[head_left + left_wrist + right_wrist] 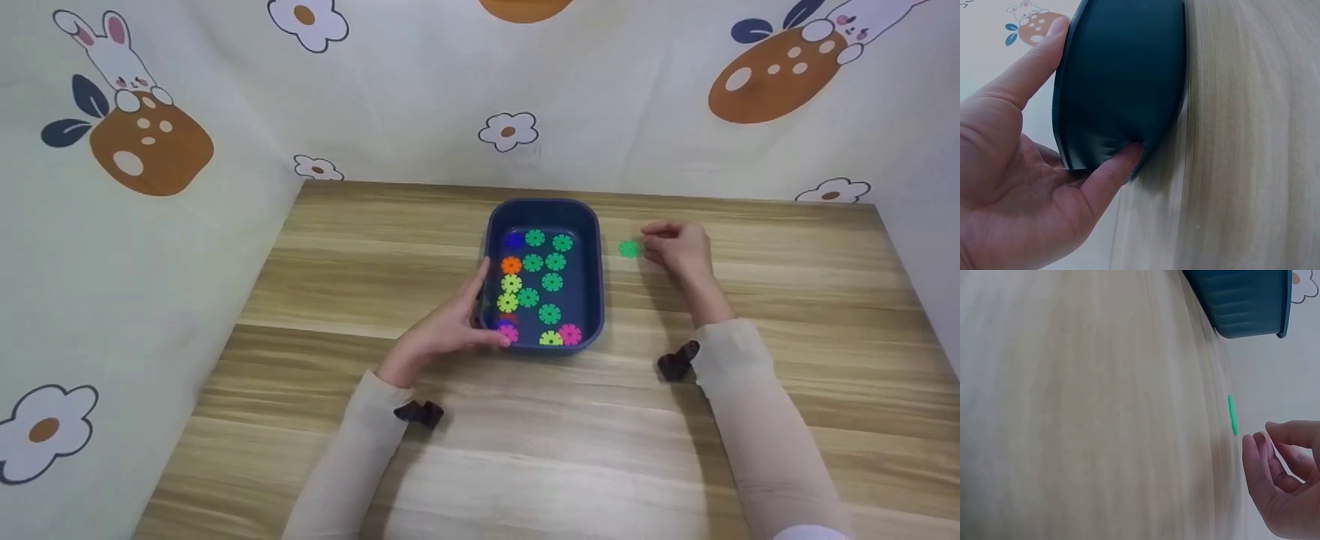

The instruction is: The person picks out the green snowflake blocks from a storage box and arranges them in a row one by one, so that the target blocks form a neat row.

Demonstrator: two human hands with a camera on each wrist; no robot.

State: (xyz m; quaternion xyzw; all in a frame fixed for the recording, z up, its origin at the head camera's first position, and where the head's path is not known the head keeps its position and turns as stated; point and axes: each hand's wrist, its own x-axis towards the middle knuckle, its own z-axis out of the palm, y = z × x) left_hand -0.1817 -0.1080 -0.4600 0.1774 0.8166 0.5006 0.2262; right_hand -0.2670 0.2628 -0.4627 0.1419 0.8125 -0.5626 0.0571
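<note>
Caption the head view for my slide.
Left hand against a dark blue bin of colourful notched discs, right hand beside a lone green disc outside it.

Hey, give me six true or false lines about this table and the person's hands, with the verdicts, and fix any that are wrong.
1. The left hand touches the blue tub. True.
2. Every piece is inside the tub. False: one green piece is outside it.
3. The right hand is beside that green piece. True.
4. The tub holds only green pieces. False: orange, yellow and pink ones are in there too.
5. The table has a wood grain. True.
6. Both sleeves are black. False: they're pale.
</note>
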